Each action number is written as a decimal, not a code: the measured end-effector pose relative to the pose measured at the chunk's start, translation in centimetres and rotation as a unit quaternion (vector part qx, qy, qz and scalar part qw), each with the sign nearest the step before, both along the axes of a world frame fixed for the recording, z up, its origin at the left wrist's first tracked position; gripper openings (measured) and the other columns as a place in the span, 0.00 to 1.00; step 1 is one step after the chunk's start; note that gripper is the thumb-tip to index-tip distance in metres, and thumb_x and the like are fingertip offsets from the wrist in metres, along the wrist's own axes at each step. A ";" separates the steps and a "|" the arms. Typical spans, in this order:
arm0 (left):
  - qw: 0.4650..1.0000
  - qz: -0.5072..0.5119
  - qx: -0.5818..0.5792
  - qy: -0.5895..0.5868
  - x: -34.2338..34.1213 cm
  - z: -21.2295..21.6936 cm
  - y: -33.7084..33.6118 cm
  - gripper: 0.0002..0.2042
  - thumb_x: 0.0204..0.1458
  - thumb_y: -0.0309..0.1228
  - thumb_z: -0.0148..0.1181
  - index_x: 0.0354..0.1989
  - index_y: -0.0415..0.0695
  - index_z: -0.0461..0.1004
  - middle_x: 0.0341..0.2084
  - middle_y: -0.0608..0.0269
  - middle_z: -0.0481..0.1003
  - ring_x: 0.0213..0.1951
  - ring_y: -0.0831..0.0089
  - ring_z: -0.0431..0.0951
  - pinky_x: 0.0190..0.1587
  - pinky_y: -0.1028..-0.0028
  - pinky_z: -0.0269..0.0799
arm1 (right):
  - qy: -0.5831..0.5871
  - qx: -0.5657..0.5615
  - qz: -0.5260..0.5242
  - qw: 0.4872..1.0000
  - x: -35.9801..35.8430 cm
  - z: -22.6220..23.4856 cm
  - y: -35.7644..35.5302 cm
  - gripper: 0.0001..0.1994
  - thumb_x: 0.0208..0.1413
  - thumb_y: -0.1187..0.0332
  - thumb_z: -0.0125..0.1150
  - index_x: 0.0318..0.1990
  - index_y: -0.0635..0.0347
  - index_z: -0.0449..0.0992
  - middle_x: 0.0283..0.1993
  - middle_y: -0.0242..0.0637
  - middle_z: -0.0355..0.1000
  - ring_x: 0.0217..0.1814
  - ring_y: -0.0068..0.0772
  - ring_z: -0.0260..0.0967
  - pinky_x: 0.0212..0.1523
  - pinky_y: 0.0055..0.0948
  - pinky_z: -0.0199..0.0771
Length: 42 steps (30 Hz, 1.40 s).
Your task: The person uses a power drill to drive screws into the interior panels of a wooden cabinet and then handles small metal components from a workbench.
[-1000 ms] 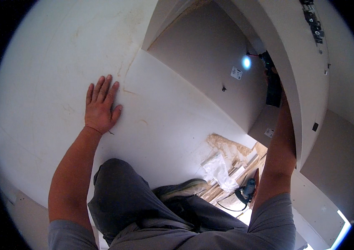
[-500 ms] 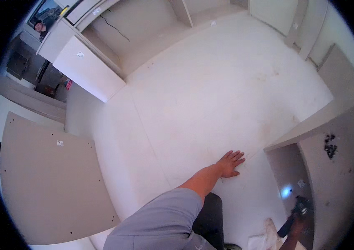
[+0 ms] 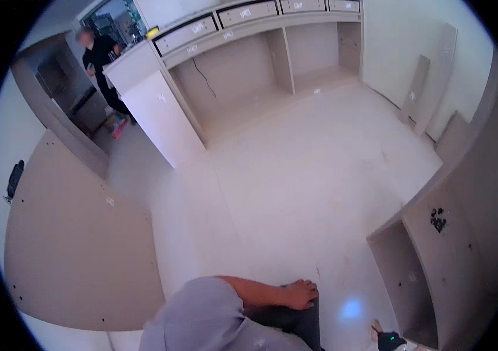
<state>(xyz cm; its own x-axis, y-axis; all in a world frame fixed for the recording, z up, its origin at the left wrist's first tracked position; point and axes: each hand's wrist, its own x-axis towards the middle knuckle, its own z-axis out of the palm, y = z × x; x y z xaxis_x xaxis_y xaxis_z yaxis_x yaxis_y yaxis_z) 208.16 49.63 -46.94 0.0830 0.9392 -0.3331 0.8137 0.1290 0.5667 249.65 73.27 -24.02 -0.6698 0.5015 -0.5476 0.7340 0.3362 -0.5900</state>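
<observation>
My left hand (image 3: 303,294) lies on my bent knee in dark trousers (image 3: 310,322), its fingers draped over it and holding nothing. At the lower right edge is a black cordless drill (image 3: 390,340) with small green lights. My right hand, which grips it, is almost wholly cut off by the frame. A bluish light spot (image 3: 351,309) falls on the pale floor ahead of the drill. Beside the drill stands a grey-beige cabinet (image 3: 404,275) with an open compartment. On its upper panel sits a cluster of small dark pieces, perhaps screws (image 3: 438,220).
A large beige panel (image 3: 85,245) with holes stands at left. Across the floor (image 3: 284,181) is a long cabinet (image 3: 237,76) with drawers and a dangling cable. A pale board (image 3: 161,117) leans against its end. Another person (image 3: 102,61) stands at the back left. Narrow boards (image 3: 439,82) lean at right.
My left hand has come off the floor onto my knee. The drill has left the cabinet compartment, and its light now falls on the floor. My view has lifted, showing more of the far side.
</observation>
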 end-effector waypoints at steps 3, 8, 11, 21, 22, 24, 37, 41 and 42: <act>0.996 -0.087 -0.029 0.020 1.1 0.2 2.1 0.27 0.61 0.52 0.51 0.62 0.48 0.71 0.68 0.50 0.62 0.72 0.50 0.55 0.69 0.41 0.50 | -0.060 -0.014 -0.139 0.988 2.0 -3.4 -1.4 0.17 0.55 0.73 0.58 0.53 0.64 0.76 0.35 0.38 0.74 0.38 0.28 0.68 0.38 0.32 0.68; 0.987 -0.123 -0.101 0.019 0.8 0.3 4.4 0.28 0.60 0.57 0.48 0.59 0.51 0.76 0.63 0.56 0.71 0.66 0.53 0.67 0.63 0.44 0.63 | -0.005 0.034 -0.148 0.988 3.5 -0.9 -8.0 0.21 0.46 0.65 0.67 0.50 0.63 0.78 0.41 0.43 0.81 0.46 0.35 0.79 0.47 0.39 0.79; 0.990 -0.097 -0.106 -0.004 -2.2 -3.2 6.4 0.23 0.59 0.52 0.54 0.55 0.50 0.78 0.57 0.56 0.76 0.60 0.54 0.73 0.61 0.55 0.69 | -0.041 0.051 -0.091 0.994 5.0 -1.5 -8.1 0.22 0.47 0.57 0.69 0.48 0.58 0.79 0.42 0.54 0.79 0.46 0.58 0.77 0.48 0.47 0.78; 0.931 -0.108 0.341 -0.077 3.3 21.0 28.6 0.08 0.57 0.30 0.63 0.43 0.43 0.79 0.34 0.55 0.79 0.34 0.59 0.80 0.38 0.64 0.77 | 0.015 0.075 -0.148 0.986 4.3 2.0 -9.3 0.21 0.45 0.63 0.66 0.47 0.62 0.76 0.36 0.56 0.78 0.40 0.60 0.77 0.44 0.48 0.78; 0.932 -0.055 0.348 -0.086 3.6 22.1 31.2 0.08 0.56 0.30 0.63 0.42 0.44 0.79 0.34 0.55 0.78 0.35 0.58 0.81 0.38 0.62 0.76 | 0.008 0.069 -0.151 0.986 4.4 2.2 -9.3 0.21 0.45 0.64 0.66 0.48 0.62 0.76 0.36 0.56 0.78 0.40 0.60 0.77 0.44 0.48 0.78; 0.931 0.043 0.344 -0.113 1.9 21.2 35.8 0.10 0.56 0.32 0.64 0.44 0.44 0.79 0.36 0.55 0.79 0.36 0.58 0.81 0.39 0.61 0.77 | 0.022 0.060 -0.156 0.986 4.2 2.4 -9.3 0.25 0.43 0.64 0.65 0.52 0.60 0.76 0.37 0.55 0.78 0.40 0.60 0.77 0.44 0.49 0.78; 0.909 0.049 0.398 0.117 2.3 16.7 44.7 0.08 0.59 0.34 0.60 0.43 0.46 0.79 0.38 0.54 0.79 0.40 0.56 0.80 0.42 0.60 0.77 | 0.062 0.009 -0.203 0.977 4.2 -0.7 -7.0 0.23 0.43 0.65 0.67 0.50 0.61 0.76 0.37 0.55 0.78 0.40 0.59 0.77 0.44 0.46 0.78; 0.897 0.098 0.402 -0.157 3.7 15.6 36.8 0.05 0.62 0.30 0.59 0.40 0.41 0.74 0.33 0.59 0.76 0.33 0.69 0.77 0.38 0.67 0.74 | 0.204 -0.014 -0.267 0.942 4.4 -4.2 -8.7 0.21 0.45 0.68 0.68 0.49 0.63 0.77 0.39 0.51 0.79 0.41 0.51 0.78 0.45 0.44 0.77; 0.895 0.117 0.349 -0.253 4.3 14.6 33.5 0.05 0.64 0.29 0.57 0.40 0.40 0.73 0.34 0.60 0.77 0.32 0.72 0.75 0.37 0.70 0.73 | 0.250 -0.025 -0.282 0.926 4.1 -4.8 -9.0 0.20 0.46 0.69 0.68 0.48 0.63 0.77 0.39 0.50 0.79 0.41 0.48 0.79 0.45 0.44 0.76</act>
